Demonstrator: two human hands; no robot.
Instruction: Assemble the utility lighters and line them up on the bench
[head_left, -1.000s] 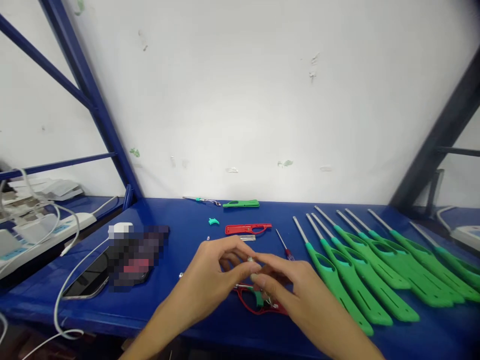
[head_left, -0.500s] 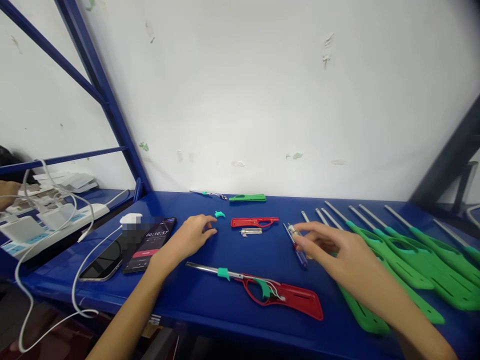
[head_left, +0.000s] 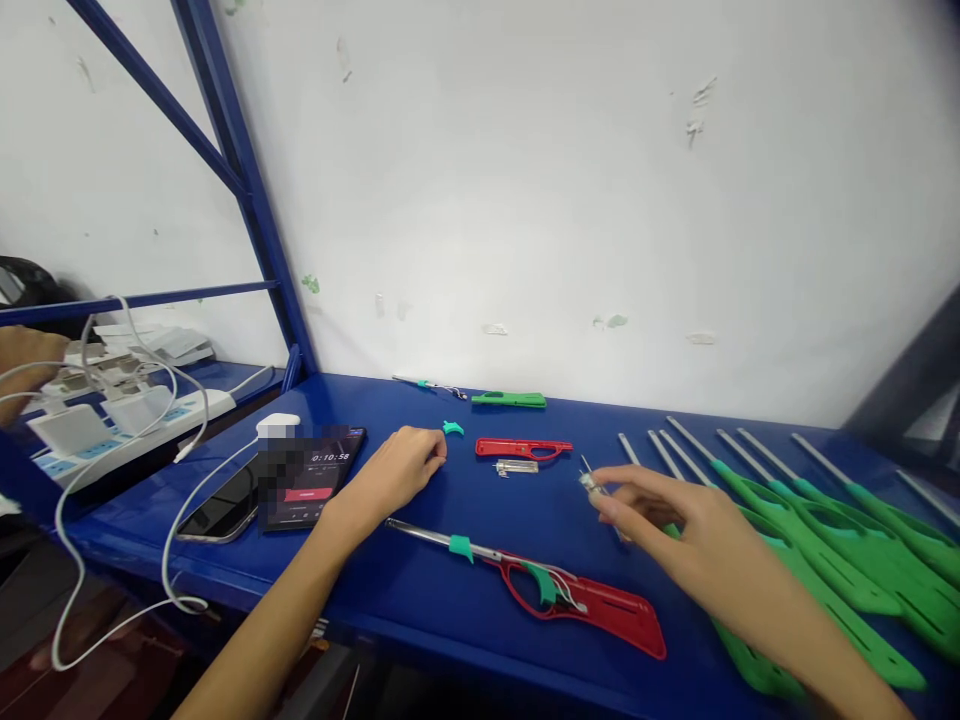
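Observation:
My left hand [head_left: 405, 463] rests on the blue table with its fingers curled in, just left of a small teal trigger piece [head_left: 453, 428]; nothing shows in it. My right hand [head_left: 637, 500] pinches a small whitish part [head_left: 589, 482] between thumb and fingertips. A thin metal shaft [head_left: 584, 463] shows behind that part, mostly hidden. Between the hands lie a red lighter shell half [head_left: 517, 449] and a clear fuel tank [head_left: 517, 467]. Nearer me is an opened red lighter [head_left: 600, 602] with a metal tube, teal trigger and white wires.
Several green lighters [head_left: 840, 540] lie on the right. At the back are a green shell [head_left: 510, 400] and a metal tube with wires [head_left: 427, 384]. Two phones [head_left: 315, 475], a white cable and a power strip [head_left: 202, 410] occupy the left. Another person's hand [head_left: 30, 350] is at far left.
The view has shifted, so things appear farther right. My left fingers have curled in more. My right hand still pinches the small whitish part, and the screwdriver by it shows less.

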